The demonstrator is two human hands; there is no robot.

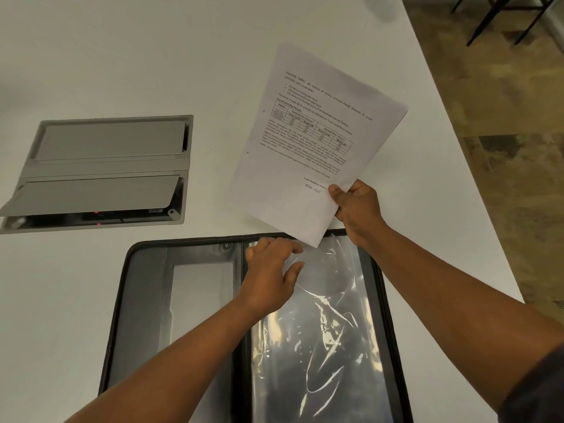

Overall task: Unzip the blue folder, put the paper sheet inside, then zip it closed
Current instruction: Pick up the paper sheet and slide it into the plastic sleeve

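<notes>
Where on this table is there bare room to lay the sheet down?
Bare table beyond the cable box, and a strip between the folder and the table's right edge. Crowded over the sleeves, where the left hand works.

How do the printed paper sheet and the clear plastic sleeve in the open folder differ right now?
The paper sheet is opaque white with printed text and a table; the plastic sleeve is clear, glossy and wrinkled. The sheet is held up off the table by the right hand; the sleeve lies in the folder, its top edge pinched by the left hand. Each is held in one hand.
</notes>
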